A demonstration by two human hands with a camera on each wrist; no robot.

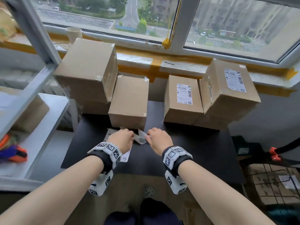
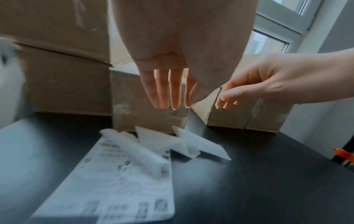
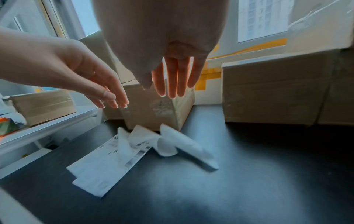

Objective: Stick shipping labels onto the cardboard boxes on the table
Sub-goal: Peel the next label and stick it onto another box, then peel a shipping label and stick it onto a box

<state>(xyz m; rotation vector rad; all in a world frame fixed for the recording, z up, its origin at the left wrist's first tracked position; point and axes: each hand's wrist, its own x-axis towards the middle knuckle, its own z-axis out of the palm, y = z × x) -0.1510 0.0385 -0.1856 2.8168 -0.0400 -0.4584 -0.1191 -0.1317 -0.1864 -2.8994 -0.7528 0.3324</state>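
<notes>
On the black table (image 1: 194,151), a plain cardboard box (image 1: 129,99) without a label stands just beyond my hands. In front of it lie flat printed shipping labels (image 2: 114,189) and curled white backing strips (image 2: 172,142). My left hand (image 2: 166,91) hovers over them with straight fingers, holding nothing. Beside it, my right hand (image 3: 172,78) hangs the same way, also without anything in it. To the right stand two boxes, one small (image 1: 181,109) and one larger (image 1: 227,101), each with a label on top. A big box (image 1: 87,70) sits stacked at the left.
A white shelf (image 1: 40,127) at the left carries another box (image 1: 30,114). A paper cup (image 1: 73,34) stands on the taped window sill (image 1: 178,65). An orange clamp (image 1: 274,154) sits off the table's right side. Bare tabletop shows to the right of my hands.
</notes>
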